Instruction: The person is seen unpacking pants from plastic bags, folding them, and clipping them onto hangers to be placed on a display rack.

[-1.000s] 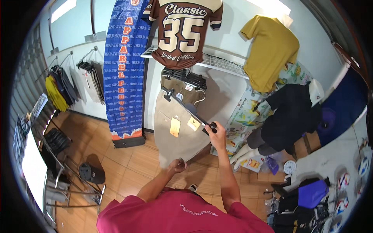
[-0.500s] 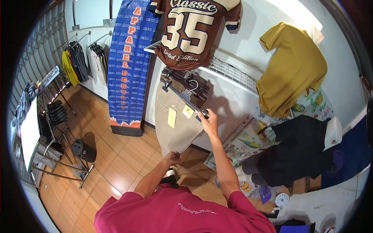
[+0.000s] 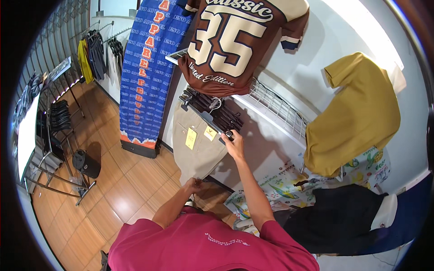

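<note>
Beige trousers [image 3: 194, 156] with two yellow tags [image 3: 191, 138] hang from a black clip hanger [image 3: 205, 116]. My right hand [image 3: 234, 145] is closed around the hanger's right end, by its clip. Lower down, my left hand [image 3: 192, 184] is closed on the bottom of the trousers, its fingers partly hidden. The hanger's metal hook [image 3: 216, 105] is up against a row of dark hangers [image 3: 228, 118] beneath the brown jersey; whether it is hooked on there I cannot tell.
Above hangs the brown jersey [image 3: 221, 49], beside a white wire rack [image 3: 278, 108]. A blue banner [image 3: 151, 77] stands left of the trousers. To the right are a mustard shirt [image 3: 357, 122] and dark garment [image 3: 341, 217]. A black bin [image 3: 86, 163] stands by a metal rack at left.
The hanger with the trousers has come closer to the row of dark hangers, its hook now against them. Both hands keep their hold. The whole view has shifted slightly.
</note>
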A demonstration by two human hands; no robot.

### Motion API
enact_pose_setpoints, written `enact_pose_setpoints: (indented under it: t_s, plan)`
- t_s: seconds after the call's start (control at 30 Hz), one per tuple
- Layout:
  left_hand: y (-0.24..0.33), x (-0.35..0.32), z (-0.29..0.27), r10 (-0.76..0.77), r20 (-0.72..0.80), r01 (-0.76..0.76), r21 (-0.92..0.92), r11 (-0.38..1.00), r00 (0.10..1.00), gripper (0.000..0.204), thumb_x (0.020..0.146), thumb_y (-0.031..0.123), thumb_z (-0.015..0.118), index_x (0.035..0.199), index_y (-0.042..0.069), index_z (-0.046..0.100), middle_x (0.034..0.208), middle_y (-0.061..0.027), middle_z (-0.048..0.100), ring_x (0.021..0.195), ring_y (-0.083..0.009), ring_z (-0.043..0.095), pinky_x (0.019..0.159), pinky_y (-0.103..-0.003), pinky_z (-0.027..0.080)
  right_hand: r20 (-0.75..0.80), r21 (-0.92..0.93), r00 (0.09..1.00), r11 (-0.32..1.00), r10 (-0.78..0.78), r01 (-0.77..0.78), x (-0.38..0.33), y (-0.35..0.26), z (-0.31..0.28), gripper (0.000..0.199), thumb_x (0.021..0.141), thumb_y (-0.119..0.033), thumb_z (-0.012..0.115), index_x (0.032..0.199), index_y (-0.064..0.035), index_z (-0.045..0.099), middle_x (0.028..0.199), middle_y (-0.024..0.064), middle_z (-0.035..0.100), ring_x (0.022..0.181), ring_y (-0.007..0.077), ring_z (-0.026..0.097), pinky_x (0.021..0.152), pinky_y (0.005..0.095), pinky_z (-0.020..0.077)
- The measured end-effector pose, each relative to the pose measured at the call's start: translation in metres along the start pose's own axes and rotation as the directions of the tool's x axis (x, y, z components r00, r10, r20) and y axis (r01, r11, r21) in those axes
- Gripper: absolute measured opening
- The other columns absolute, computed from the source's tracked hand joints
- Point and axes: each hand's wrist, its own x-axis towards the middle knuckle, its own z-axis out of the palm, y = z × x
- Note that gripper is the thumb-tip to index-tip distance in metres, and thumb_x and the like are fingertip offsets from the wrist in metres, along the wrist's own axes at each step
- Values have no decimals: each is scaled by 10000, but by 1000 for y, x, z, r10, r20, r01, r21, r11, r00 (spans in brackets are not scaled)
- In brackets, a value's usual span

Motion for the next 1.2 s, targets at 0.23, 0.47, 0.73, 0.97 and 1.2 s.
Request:
enact_pose_setpoints:
  t_s: [0.23,0.47,0.73,0.97,1.2]
  plan:
    - [10,27,1,67,-111,-69,-21,997,992,183,880,56,410,900,26,589,843,-125,588,823,-269,569,678,-403,494,48,44,998,998,-39,37,16,33,14,204,851,-163,701,860,-3,576,667,29,577,610,87,496,549,287,405]
    - [12,30,7,183,-222,-172,65,983,958,137,892,71,425,888,55,561,779,-93,578,710,-240,588,643,-381,519,64,35,989,991,-133,131,20,53,19,217,863,-177,693,931,-4,582,690,63,601,616,125,530,578,308,429]
    - [12,-22,-66,330,-392,-211,316,925,859,70,878,110,546,924,107,599,782,-50,615,752,-192,606,662,-379,528,97,-65,976,977,-196,202,11,55,26,277,868,-245,680,986,-18,574,719,158,594,650,293,574,630,395,453]
    - [-18,-80,-210,427,-448,-271,371,888,786,61,888,137,516,907,123,572,758,-37,601,733,-177,607,630,-367,500,50,13,962,963,-270,270,21,73,32,316,884,-276,667,964,14,569,783,173,613,704,306,570,688,395,461]
    - [-121,-139,-285,450,-610,-372,258,891,653,74,906,147,482,862,127,538,698,-44,564,667,-171,599,586,-361,471,-20,225,991,965,-131,132,-9,165,41,210,896,-171,655,922,29,596,822,152,659,692,225,624,658,347,489]
